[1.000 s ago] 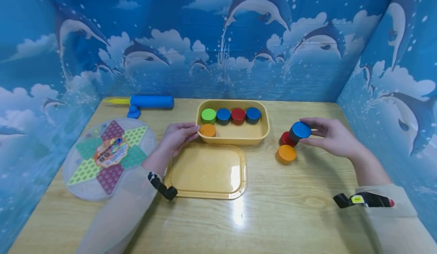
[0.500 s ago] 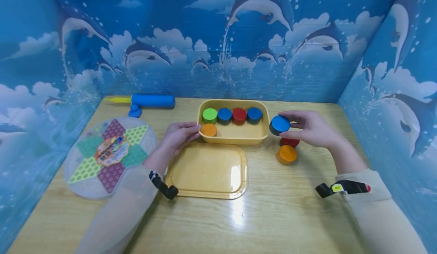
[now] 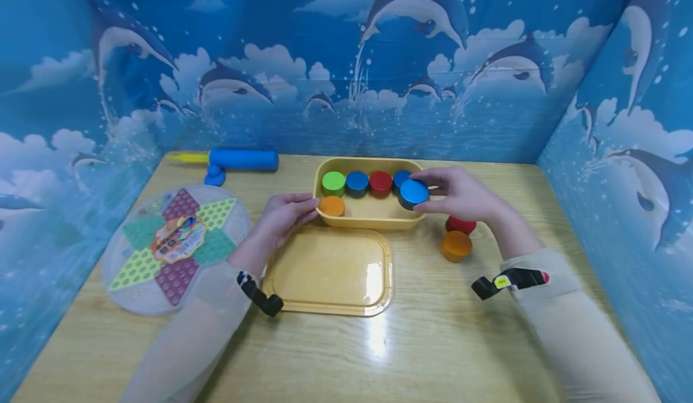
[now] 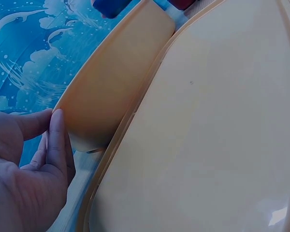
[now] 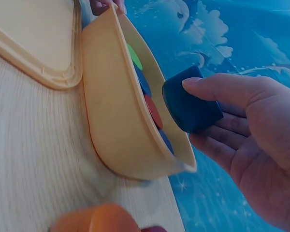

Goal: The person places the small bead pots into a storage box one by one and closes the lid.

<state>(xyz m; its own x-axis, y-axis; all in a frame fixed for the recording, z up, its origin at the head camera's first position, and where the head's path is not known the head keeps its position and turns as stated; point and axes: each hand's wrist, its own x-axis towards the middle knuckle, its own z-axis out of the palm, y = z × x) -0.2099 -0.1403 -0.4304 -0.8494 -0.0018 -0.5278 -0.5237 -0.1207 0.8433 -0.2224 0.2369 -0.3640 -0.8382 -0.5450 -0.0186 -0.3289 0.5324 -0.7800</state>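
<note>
My right hand (image 3: pixel 460 195) pinches a short round blue tub (image 3: pixel 414 193) between thumb and fingers, above the right end of a yellow plastic box (image 3: pixel 373 213). In the right wrist view this blue tub (image 5: pixel 188 101) is tilted over the box's rim. Inside the box, a green tub (image 3: pixel 333 183), a blue tub (image 3: pixel 357 184), a red tub (image 3: pixel 381 184) and another blue tub (image 3: pixel 400 178) form the back row. An orange tub (image 3: pixel 332 206) sits front left. My left hand (image 3: pixel 281 218) pinches the box's left rim; thumb and fingertips meet there in the left wrist view.
The box's yellow lid (image 3: pixel 330 270) lies flat in front of it. Right of the box stand a red tub (image 3: pixel 461 225) and an orange tub (image 3: pixel 456 246). At left are a round star-patterned game board (image 3: pixel 175 249), a blue-and-yellow pump (image 3: pixel 243 160) and a small blue piece (image 3: pixel 215 176).
My right hand has carried the blue tub leftward, from above the loose red tub to over the box's right end. The left hand stays on the rim.
</note>
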